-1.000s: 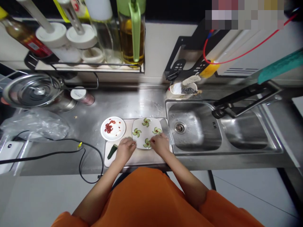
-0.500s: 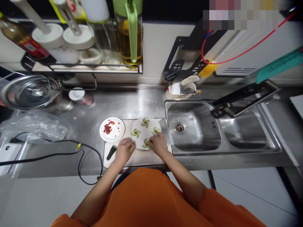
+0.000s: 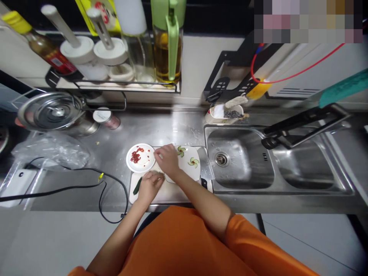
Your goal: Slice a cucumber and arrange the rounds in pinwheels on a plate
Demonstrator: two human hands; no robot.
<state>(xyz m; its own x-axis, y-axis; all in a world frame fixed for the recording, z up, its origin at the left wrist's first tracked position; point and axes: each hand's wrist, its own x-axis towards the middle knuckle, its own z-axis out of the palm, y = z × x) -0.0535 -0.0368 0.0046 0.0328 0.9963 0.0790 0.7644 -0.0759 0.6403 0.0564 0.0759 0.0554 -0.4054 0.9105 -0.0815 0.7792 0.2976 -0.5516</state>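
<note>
A white square plate (image 3: 188,171) carries pinwheels of green slices with red centres; two pinwheels (image 3: 193,163) show, and my right arm covers the rest of the left side. My right hand (image 3: 167,159) hovers at the right rim of a small round white plate (image 3: 133,165) with chopped red bits (image 3: 136,156). Its fingers are pinched; anything between them is too small to see. By the square plate's left edge, my left hand (image 3: 151,184) has its fingers curled closed, contents hidden. Left of it a dark green cucumber piece (image 3: 137,186) lies on the cutting board (image 3: 172,194).
A knife blade (image 3: 205,165) and its black handle (image 3: 204,183) lie right of the square plate, beside the sink (image 3: 241,153). Bottles, jars and an oil jug (image 3: 167,50) fill the rack behind. A plastic bag (image 3: 54,151) and black cable (image 3: 74,187) lie at left.
My right hand has moved left, from the lower pinwheel on the square plate to the small plate's rim. My left hand stays by the square plate. The view has shifted slightly.
</note>
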